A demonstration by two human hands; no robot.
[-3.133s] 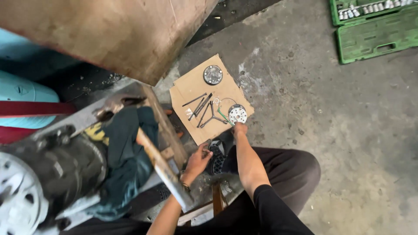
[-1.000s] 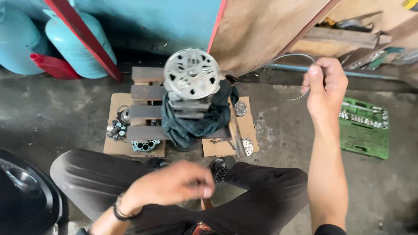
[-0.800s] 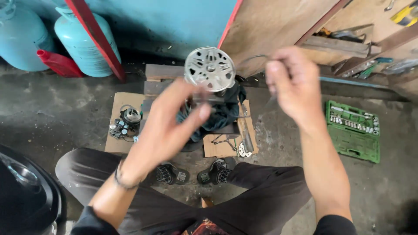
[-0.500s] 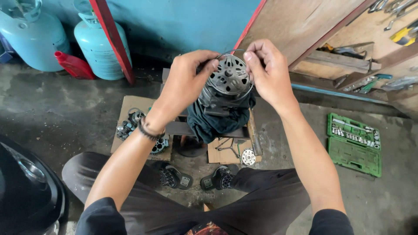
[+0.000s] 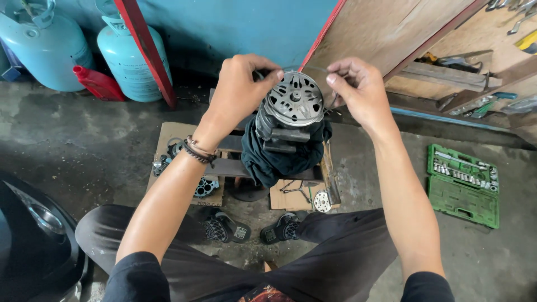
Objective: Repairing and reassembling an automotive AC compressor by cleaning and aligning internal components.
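Thin wire (image 5: pixel 305 69) is flexing, springy; I'm pinching its ends, left hand (image 5: pixel 241 89) and right hand (image 5: pixel 361 92) grips both pressed together, above heavy motor (image 5: pixel 291 112).

both hands are raised over a round metal motor (image 5: pixel 293 103) that stands upright on a low wooden stand (image 5: pixel 229 166), its lower part wrapped in a dark cloth (image 5: pixel 282 159). the left hand (image 5: pixel 240 92) and the right hand (image 5: pixel 361 92) each pinch an end of a thin wire (image 5: pixel 305 68) that arcs just above the motor's slotted top plate. the left wrist wears dark bracelets (image 5: pixel 197 151). on the concrete floor, cardboard sheets (image 5: pixel 168 137) under the stand carry small metal parts at the left edge and pliers (image 5: pixel 296 190) near the front edge. a green socket set case (image 5: pixel 463 184) lies open well to the right. two pale blue gas cylinders (image 5: pixel 126 53) stand at the back left.
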